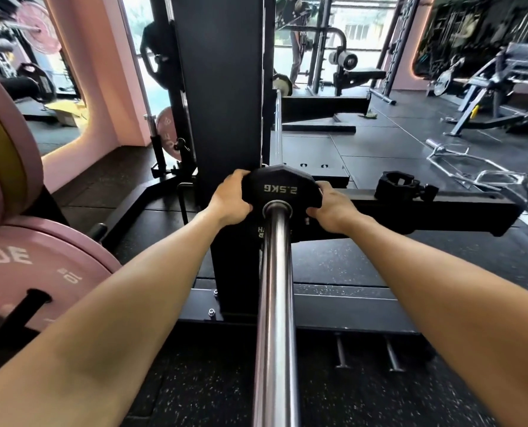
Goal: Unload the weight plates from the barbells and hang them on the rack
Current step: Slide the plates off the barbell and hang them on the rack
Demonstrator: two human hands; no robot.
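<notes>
Small black plate [282, 188], many-sided rim, marked 2.5KG upside down, sits on the steel bar [275, 303]. Left hand [230, 200] grips its 9 o'clock edge; right hand [333, 209] its 3 o'clock edge.

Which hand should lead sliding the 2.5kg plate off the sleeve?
Neither alone: left hand and right hand both grip the 2.5kg plate symmetrically on the barbell sleeve. Pull with both.

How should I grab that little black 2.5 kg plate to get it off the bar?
Grip the plate by its outer rim, one hand on each side, as the left hand and right hand do now. It is threaded on the bar, so it probably only slides off along it, toward you.
</notes>
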